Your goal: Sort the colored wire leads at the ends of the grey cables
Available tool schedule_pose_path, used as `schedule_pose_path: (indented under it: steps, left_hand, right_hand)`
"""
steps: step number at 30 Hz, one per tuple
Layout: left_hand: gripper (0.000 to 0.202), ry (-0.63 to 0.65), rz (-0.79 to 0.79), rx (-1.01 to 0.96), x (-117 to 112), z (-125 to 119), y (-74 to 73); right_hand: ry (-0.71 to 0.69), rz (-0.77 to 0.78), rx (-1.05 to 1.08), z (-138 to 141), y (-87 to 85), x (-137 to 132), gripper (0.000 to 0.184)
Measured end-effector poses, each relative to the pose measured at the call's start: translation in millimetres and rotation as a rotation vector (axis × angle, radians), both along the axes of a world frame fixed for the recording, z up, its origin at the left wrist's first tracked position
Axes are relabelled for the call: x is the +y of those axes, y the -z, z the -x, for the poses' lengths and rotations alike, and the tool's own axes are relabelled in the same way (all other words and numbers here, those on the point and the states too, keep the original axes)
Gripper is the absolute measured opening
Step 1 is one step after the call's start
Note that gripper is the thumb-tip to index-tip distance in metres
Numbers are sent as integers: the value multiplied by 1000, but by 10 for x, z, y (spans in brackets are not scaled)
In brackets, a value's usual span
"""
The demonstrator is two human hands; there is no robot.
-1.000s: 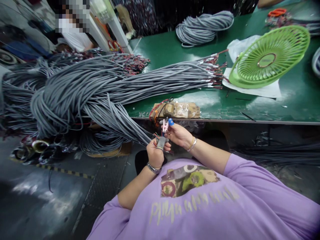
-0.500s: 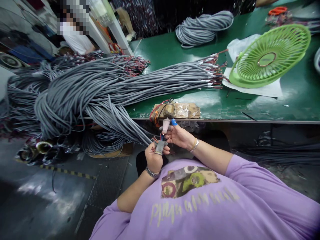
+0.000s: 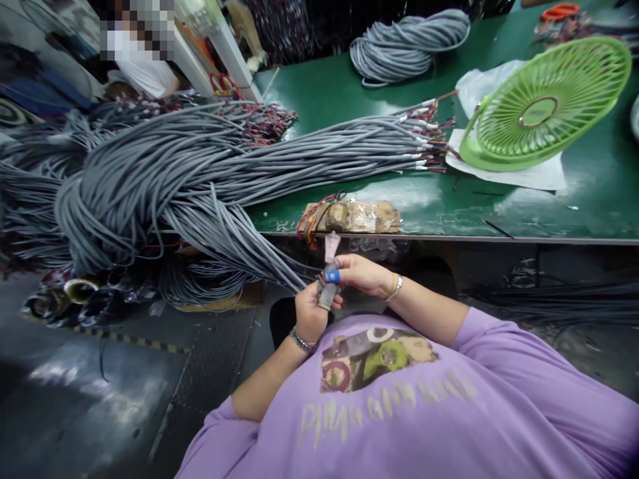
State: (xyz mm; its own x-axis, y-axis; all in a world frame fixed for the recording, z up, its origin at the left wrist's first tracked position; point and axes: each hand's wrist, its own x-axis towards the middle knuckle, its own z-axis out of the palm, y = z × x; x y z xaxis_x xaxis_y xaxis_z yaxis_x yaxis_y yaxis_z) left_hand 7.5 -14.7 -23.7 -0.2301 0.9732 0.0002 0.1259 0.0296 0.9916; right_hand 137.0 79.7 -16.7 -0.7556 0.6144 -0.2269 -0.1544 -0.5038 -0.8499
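My left hand (image 3: 310, 314) is closed around the end of a grey cable (image 3: 292, 278), which comes from the bundle hanging over the bench edge. A grey wrapped piece (image 3: 327, 297) shows at its thumb; I cannot tell whether it covers the thumb. My right hand (image 3: 367, 275), with a blue wrap (image 3: 332, 275) on its thumb, pinches the thin coloured wires (image 3: 322, 278) at the cable's end, right beside the left hand. A pale pink tapered piece (image 3: 331, 247) sticks up beyond the right fingers; what it is stays unclear.
Many grey cables (image 3: 124, 179) lie across the green bench (image 3: 434, 206), their stripped ends pointing right. A wooden block (image 3: 379, 217) with wires sits at the front edge. Behind are a green fan (image 3: 544, 106) and a cable coil (image 3: 409, 46). A person (image 3: 142, 70) is at back left.
My right hand has come down and left to the left hand, its blue-wrapped thumb folding over the wires that were fanned out before. The view has shifted slightly.
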Motion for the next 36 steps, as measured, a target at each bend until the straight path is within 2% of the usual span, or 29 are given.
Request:
schedule_pose_path:
  steps: [3, 6, 11, 14, 20, 25, 32, 36]
  left_hand:
    - [28, 77, 79, -1, 16, -3, -58]
    - [31, 94, 96, -26, 22, 0, -61]
    - [33, 62, 67, -122, 18, 17, 20]
    - [33, 53, 53, -158, 26, 28, 67]
    - [32, 62, 62, -142, 35, 23, 62]
    - [33, 62, 65, -144, 39, 22, 40]
    - [35, 180, 139, -51, 56, 59, 41]
    - [35, 128, 104, -99, 43, 42, 26]
  right_hand:
    - [-1, -61, -35, -8, -21, -1, 33]
    - [29, -55, -59, -7, -21, -1, 30]
    - [72, 92, -11, -12, 15, 19, 29]
    - [48, 139, 7, -31, -1, 37, 29]
    - [-31, 92, -14, -22, -50, 38, 36]
    - [5, 102, 19, 8, -10, 19, 38]
    - [42, 15, -40, -21, 27, 11, 35]
    - [126, 47, -16, -18, 56, -17, 33]
